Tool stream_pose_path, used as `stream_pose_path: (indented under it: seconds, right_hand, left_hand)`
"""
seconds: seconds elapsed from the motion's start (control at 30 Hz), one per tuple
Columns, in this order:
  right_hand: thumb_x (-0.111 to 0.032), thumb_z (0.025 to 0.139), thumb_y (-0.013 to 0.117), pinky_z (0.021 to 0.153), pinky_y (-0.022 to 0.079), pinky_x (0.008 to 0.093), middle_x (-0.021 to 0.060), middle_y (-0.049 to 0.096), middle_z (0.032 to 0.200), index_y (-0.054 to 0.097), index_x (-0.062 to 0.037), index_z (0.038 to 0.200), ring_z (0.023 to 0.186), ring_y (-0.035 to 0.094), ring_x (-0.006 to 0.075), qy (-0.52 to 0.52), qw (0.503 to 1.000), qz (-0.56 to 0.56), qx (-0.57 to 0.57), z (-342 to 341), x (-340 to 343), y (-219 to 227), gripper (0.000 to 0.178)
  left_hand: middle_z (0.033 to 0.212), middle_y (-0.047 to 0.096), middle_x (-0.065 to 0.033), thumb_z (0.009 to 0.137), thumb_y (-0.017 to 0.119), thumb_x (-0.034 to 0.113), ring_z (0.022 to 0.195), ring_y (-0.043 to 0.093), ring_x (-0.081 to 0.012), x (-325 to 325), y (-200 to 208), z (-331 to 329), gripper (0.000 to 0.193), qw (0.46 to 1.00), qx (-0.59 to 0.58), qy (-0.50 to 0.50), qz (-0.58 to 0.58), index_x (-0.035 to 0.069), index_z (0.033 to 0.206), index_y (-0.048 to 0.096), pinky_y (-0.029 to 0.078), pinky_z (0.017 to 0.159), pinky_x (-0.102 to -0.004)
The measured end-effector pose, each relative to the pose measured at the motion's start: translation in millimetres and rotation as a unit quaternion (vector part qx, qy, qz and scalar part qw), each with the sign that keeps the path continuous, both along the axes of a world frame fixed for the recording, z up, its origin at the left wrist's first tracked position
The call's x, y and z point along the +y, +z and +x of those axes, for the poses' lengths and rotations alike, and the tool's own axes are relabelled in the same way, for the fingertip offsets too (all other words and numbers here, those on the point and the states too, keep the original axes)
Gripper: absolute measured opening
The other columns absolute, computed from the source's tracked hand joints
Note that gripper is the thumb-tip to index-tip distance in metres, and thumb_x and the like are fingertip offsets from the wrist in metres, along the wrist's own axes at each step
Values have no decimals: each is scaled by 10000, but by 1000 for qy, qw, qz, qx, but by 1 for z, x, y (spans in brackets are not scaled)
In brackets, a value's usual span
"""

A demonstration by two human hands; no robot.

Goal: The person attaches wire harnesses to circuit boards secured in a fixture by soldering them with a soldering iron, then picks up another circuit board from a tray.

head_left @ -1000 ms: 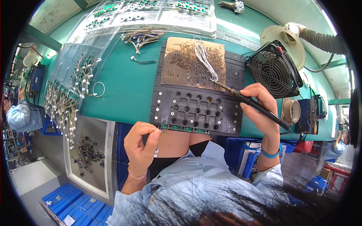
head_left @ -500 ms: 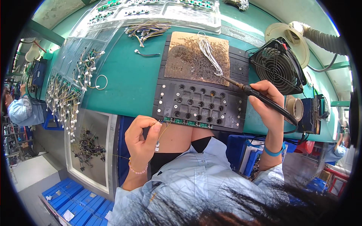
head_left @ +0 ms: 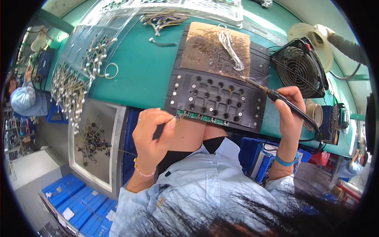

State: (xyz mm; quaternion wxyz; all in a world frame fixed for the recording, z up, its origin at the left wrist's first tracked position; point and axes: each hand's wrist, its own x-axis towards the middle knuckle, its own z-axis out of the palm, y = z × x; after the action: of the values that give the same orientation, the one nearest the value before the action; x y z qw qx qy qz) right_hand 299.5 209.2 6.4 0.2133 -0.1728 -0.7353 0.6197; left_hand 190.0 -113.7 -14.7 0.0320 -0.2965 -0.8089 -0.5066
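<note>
My right hand is closed around the handle of a soldering iron. The iron's tip rests at or just above a scorched brown board, close to the lower end of a bundle of white wires. My left hand pinches a thin wire between thumb and forefinger. Those fingertips are at the left end of a row of small green circuit boards, set along the near edge of a black fixture with round holes. Whether the wire touches a board is too small to tell.
A black fan stands at the right, with a solder spool nearer. Wire harnesses with white connectors hang over the table's left edge, and more cables lie at the back. A co-worker sits far left.
The view has shifted, so the table's things appear farther right and higher. The iron's tip has moved slightly away from the white wires. My left hand keeps its pinch beside the circuit boards.
</note>
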Motion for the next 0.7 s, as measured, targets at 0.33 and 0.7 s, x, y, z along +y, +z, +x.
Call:
stream_pose_path:
  seconds: [0.33,0.7]
  right_hand:
    - [-75,792,788,764,473,286,121,669,920,599,-36,999,806,579,193,86,988,-51,118,22,-57,-30,283]
    - [-102,797,795,732,474,322,113,665,865,590,-53,968,772,572,209,128,981,38,144,18,-75,-38,272]
  left_hand:
    - [1270,684,-72,822,752,82,1161,591,-259,20,-19,12,81,992,59,24,-110,89,841,674,358,1164,-460]
    - [1397,559,-129,794,744,68,1223,501,-286,26,-43,26,90,997,8,61,-40,85,836,665,356,1082,-419]
